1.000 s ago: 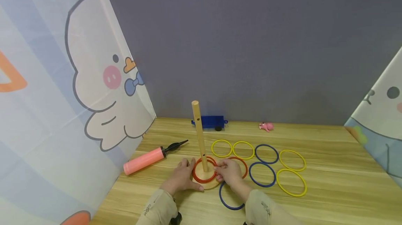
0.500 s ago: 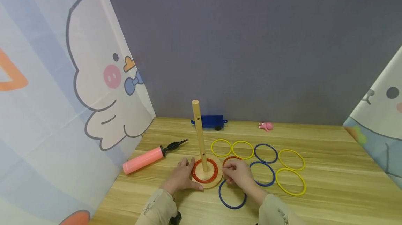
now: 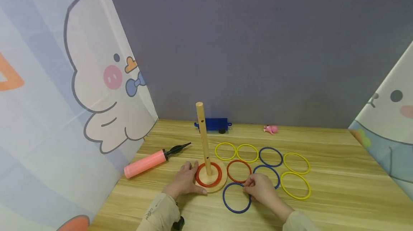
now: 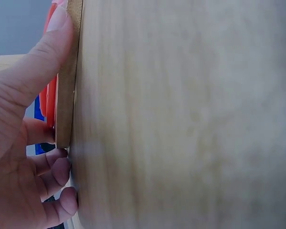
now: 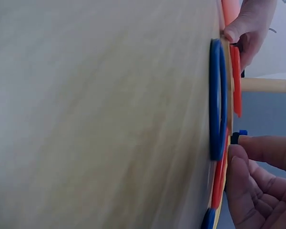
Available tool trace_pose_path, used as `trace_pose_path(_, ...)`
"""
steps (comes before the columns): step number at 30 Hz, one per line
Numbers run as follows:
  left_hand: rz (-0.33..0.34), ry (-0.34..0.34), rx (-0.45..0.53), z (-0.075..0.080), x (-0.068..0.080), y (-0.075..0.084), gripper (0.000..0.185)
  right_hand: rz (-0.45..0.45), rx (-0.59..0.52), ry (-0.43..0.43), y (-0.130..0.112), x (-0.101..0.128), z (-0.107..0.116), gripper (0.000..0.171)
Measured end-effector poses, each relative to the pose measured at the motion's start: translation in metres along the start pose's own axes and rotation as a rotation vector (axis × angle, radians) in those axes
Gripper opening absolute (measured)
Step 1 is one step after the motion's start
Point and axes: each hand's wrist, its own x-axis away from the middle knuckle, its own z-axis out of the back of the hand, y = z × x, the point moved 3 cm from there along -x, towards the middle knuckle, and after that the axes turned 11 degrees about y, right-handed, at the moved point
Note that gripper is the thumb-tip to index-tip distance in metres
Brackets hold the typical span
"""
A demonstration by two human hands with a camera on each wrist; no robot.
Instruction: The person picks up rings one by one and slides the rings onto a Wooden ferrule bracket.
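My left hand [image 3: 184, 181] grips the round base of a wooden ring-toss stand [image 3: 204, 134], thumb on the near side and fingers at the far left edge. Two red rings [image 3: 208, 186] lie stacked around the foot of its upright post. My right hand [image 3: 260, 189] is at the right edge of the nearest blue ring [image 3: 237, 212], which lies flat on the table. In the right wrist view, the thumb and index fingertips are close together just above the table, beside that blue ring [image 5: 214, 100], with nothing seen between them. A third red ring [image 3: 238, 160] lies right of the base.
Yellow rings [image 3: 225, 143] and more blue rings [image 3: 270, 148] lie behind and right of my right hand, which partly covers one blue ring. A pink hand pump [image 3: 146, 164] lies at left. A blue toy trailer [image 3: 216, 124] and a small pink figure [image 3: 271, 129] stand near the back wall.
My right hand has let go of the upper red ring, which has settled onto the lower one, and has moved right and toward me to the blue ring. My left hand stays on the base.
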Motion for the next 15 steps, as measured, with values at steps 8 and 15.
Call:
trace_pose_path(8, -0.018, 0.013, -0.014, -0.0008, -0.0001, -0.0007, 0.124, -0.001, 0.106, -0.005, 0.0059, 0.0059, 0.0037, 0.026)
trace_pose_path(15, -0.021, 0.016, -0.013, -0.0007, -0.0001, 0.0007, 0.124, -0.037, 0.174, -0.046, 0.0093, 0.0074, 0.0054, 0.027)
